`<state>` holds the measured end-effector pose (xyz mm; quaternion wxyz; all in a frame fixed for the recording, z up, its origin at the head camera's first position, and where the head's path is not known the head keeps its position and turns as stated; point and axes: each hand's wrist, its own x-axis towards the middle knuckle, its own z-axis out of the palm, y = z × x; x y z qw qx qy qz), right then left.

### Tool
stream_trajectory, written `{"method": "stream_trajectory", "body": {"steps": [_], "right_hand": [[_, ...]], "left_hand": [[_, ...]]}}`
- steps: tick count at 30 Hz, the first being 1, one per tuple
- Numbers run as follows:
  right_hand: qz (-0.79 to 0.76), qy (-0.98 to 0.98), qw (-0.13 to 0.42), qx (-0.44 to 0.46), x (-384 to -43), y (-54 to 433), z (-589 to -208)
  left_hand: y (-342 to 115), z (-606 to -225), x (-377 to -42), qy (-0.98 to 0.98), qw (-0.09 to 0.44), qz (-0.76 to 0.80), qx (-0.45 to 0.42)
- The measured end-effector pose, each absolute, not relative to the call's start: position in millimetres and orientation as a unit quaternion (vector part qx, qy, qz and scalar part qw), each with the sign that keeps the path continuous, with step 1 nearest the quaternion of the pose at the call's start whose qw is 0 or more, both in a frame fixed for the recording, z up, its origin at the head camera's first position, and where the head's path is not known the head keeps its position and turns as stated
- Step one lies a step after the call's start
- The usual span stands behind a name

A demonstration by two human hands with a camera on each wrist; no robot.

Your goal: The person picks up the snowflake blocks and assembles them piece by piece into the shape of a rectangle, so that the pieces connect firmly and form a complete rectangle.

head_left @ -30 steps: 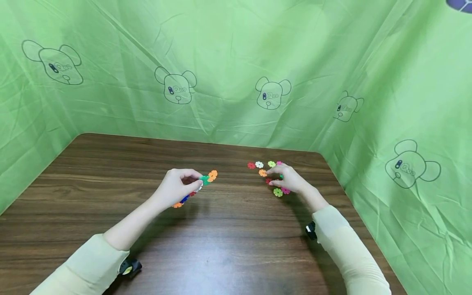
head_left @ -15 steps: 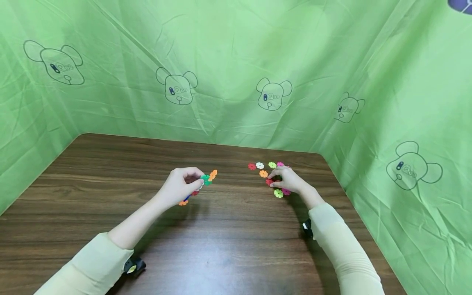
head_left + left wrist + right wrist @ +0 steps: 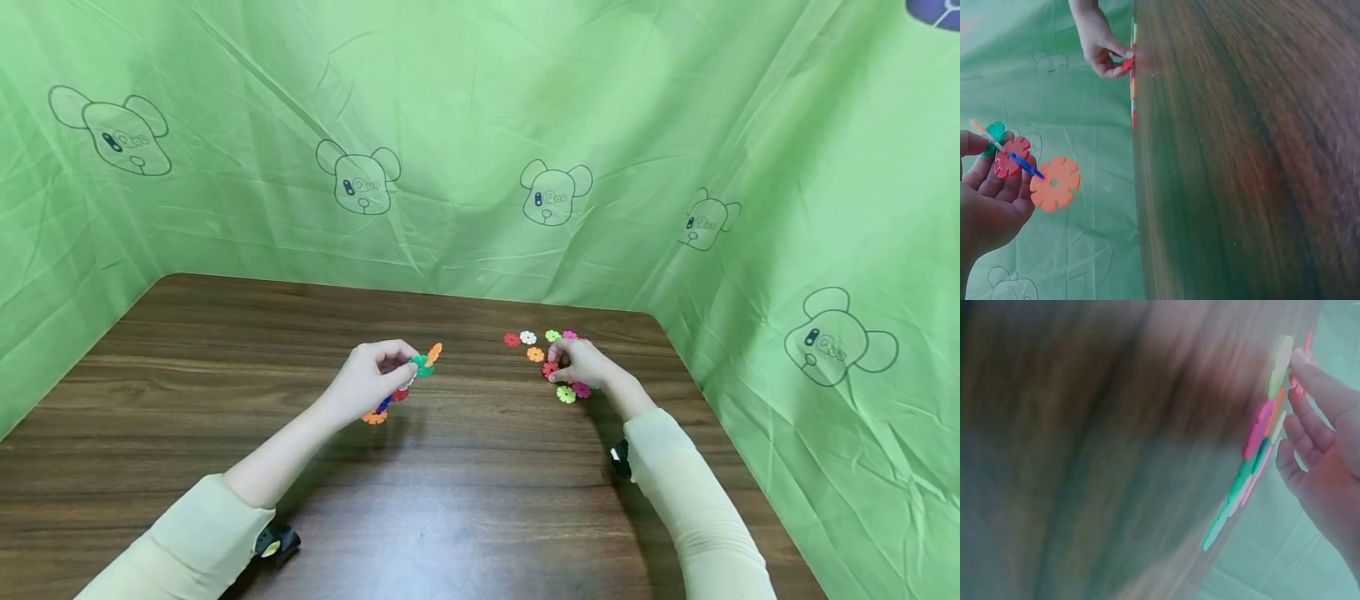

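My left hand (image 3: 366, 382) pinches a chain of interlocked plastic flower discs above the table. Along it run an orange disc (image 3: 435, 353), a green disc (image 3: 423, 367), a white one, a red disc (image 3: 1010, 161), a blue disc (image 3: 1025, 164) and, at the lower end, another orange disc (image 3: 1065, 189). Over at the right, my right hand (image 3: 591, 365) pinches a red disc (image 3: 1308, 350) between thumb and forefinger. It is tilted up beside the loose discs, some of which the hand covers in the head view.
Loose discs lie flat around the right hand: red (image 3: 512, 339), white (image 3: 528, 337), orange (image 3: 535, 354), lime (image 3: 566, 394) and pink (image 3: 581, 389), among several. A green printed cloth (image 3: 450, 233) walls the far and side edges of the brown wooden table (image 3: 450, 500).
My right fingers have closed from a spread pose onto the red disc and tilted it up. The chain in my left hand has turned, its top orange disc now nearly edge-on.
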<state>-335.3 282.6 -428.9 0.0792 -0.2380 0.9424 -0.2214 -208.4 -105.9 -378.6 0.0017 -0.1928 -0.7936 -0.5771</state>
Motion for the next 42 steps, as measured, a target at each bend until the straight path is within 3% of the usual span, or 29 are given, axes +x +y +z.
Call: {"method": "stream_trajectory", "body": {"steps": [7, 15, 23, 31, 42], "right_hand": [[-0.258, 0.933, 0.06, -0.243, -326, 275, -425], [-0.301, 0.923, -0.044, -0.234, -315, 258, -394], [-0.338, 0.906, -0.105, -0.232, -298, 232, -356], [-0.391, 0.873, -0.149, -0.25, -275, 203, -330], [-0.456, 0.824, -0.165, -0.293, -243, 167, -310]], "left_hand": [[-106, -379, -209, -0.79, 0.016, -0.576, -0.207], [-104, -377, -208, -0.788, 0.011, -0.582, -0.202], [-102, -375, -207, -0.788, 0.001, -0.583, -0.2], [-94, -345, -190, -0.785, -0.009, -0.582, -0.212], [-91, -365, -204, -0.774, -0.011, -0.595, -0.216]]}}
